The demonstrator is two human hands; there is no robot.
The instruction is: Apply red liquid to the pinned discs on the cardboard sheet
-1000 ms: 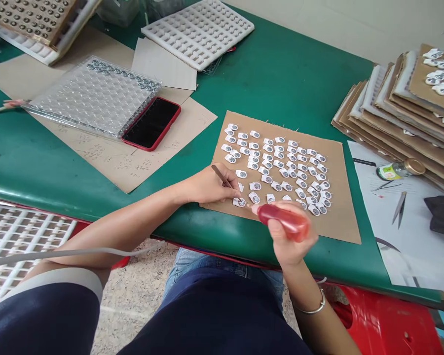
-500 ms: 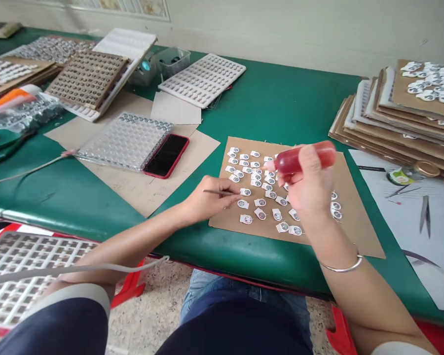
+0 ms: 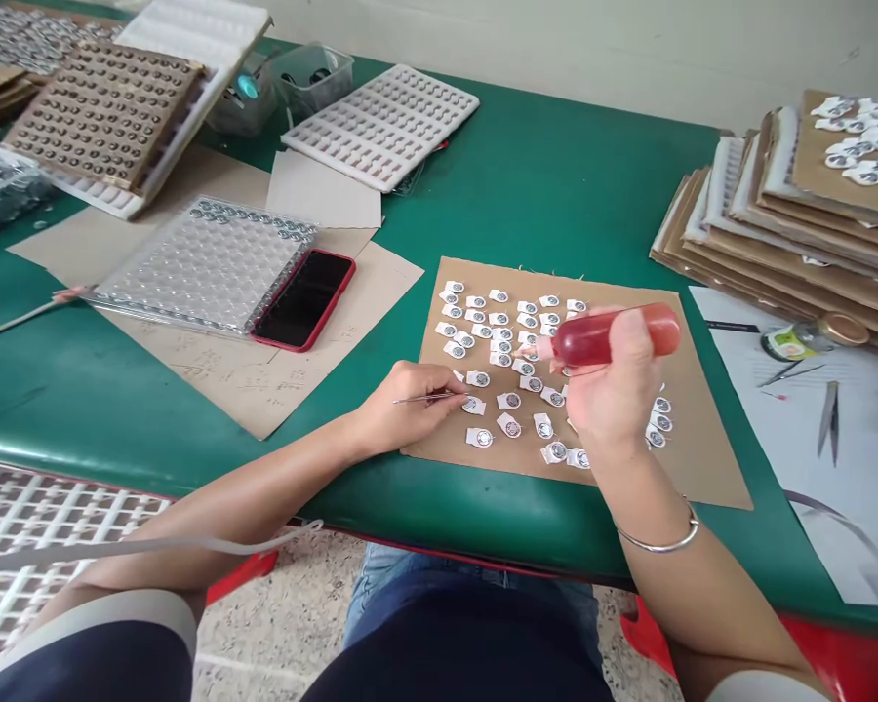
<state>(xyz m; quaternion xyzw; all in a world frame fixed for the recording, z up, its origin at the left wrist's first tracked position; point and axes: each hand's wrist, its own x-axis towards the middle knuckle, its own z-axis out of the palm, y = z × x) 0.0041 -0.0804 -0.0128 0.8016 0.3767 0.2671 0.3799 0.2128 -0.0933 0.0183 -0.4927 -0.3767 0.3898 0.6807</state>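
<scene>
My right hand is closed around a squeeze bottle of red liquid, tilted with its narrow nozzle pointing left and down over the small white tags. My left hand pinches thin metal tweezers at the left side of the cardboard sheet. Their tip is beside a white tag with a round dark design. Several similar tags lie in loose rows over the sheet; my right hand and the bottle hide some of them.
A phone with a red case lies against a clear blister tray on the left. Stacked cardboard and foam sheets stand at the right, near a glass jar and scissors. A white foam tray lies at the back.
The camera view has shifted. My left hand and the tweezers have come down to a lower tag. The bottle has moved slightly right and down, still in my right hand.
</scene>
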